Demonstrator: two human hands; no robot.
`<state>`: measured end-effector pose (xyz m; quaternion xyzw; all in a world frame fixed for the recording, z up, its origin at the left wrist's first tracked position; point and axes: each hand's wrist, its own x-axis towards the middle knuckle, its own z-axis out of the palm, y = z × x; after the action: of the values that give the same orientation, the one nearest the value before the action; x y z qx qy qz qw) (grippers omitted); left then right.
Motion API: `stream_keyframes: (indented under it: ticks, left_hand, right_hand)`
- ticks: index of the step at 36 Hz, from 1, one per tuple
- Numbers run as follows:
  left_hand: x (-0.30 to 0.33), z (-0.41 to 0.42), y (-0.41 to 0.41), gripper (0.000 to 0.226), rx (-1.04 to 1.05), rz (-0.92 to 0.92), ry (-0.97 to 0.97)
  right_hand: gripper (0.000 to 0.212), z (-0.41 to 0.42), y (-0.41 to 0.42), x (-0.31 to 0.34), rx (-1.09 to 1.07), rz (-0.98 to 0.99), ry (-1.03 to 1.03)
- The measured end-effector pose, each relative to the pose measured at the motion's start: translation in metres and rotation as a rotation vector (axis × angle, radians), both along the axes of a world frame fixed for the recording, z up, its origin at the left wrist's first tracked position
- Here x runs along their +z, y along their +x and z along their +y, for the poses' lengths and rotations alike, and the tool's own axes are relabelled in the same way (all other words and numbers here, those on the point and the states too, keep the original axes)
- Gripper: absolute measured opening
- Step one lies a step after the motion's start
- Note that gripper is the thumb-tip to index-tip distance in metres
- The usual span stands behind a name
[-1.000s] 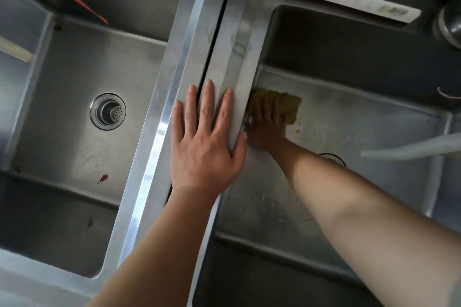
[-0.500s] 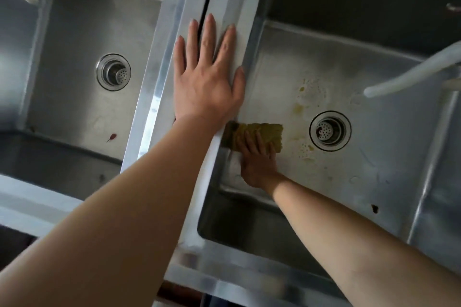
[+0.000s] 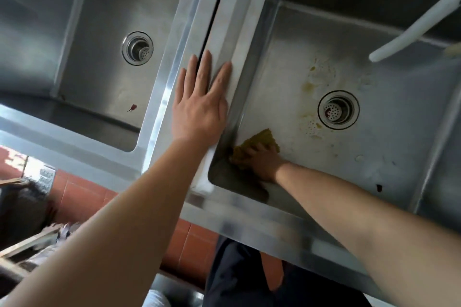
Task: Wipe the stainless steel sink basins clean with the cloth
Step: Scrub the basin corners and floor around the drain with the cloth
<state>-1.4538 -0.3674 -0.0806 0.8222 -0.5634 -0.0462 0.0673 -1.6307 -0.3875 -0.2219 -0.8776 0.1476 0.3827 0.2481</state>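
Note:
Two stainless steel basins sit side by side. My right hand presses a yellow-green cloth onto the floor of the right basin, in its near left corner. My left hand lies flat, fingers spread, on the steel divider between the basins. The right basin's floor shows yellowish stains and foam beside its drain. The left basin has a drain and a small red scrap.
A white hose hangs over the right basin's far right side. A dark speck lies near that basin's front wall. Below the sink's front edge are red floor tiles and dark clutter at the lower left.
My right hand has dragged the cloth along the basin's left wall from the far end to the near left corner. My left hand stayed flat on the divider. The view tilted toward me.

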Motion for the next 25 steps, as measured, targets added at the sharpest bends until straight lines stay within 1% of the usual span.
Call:
stream_keyframes:
  ticks: [4, 7, 14, 16, 20, 23, 25]
  left_hand:
    - [0.0, 0.023, -0.007, 0.058, 0.015, -0.019, 0.037]
    - [0.0, 0.02, -0.009, 0.059, 0.03, -0.032, 0.052]
    - [0.0, 0.018, -0.01, 0.059, 0.049, -0.051, 0.046]
    - [0.001, 0.018, -0.011, 0.058, 0.05, -0.057, 0.054]
    - [0.002, 0.017, -0.011, 0.06, 0.056, -0.062, 0.058]
    - [0.0, 0.017, -0.011, 0.06, 0.053, -0.061, 0.04]
    - [-0.001, 0.017, -0.011, 0.06, 0.051, -0.067, 0.027]
  right_hand:
    - [0.052, -0.003, -0.006, 0.002, -0.036, 0.079, 0.056]
    - [0.052, -0.003, -0.021, -0.002, -0.14, 0.133, 0.126]
    - [0.055, -0.012, -0.05, -0.01, -0.332, 0.16, 0.223]
    - [0.052, -0.016, -0.054, -0.01, -0.371, 0.168, 0.255]
    - [0.047, -0.024, -0.063, -0.006, -0.535, 0.203, 0.362]
    - [0.044, -0.04, -0.072, 0.001, -0.527, 0.267, 0.423]
    - [0.042, -0.055, -0.081, 0.007, -0.565, 0.321, 0.486]
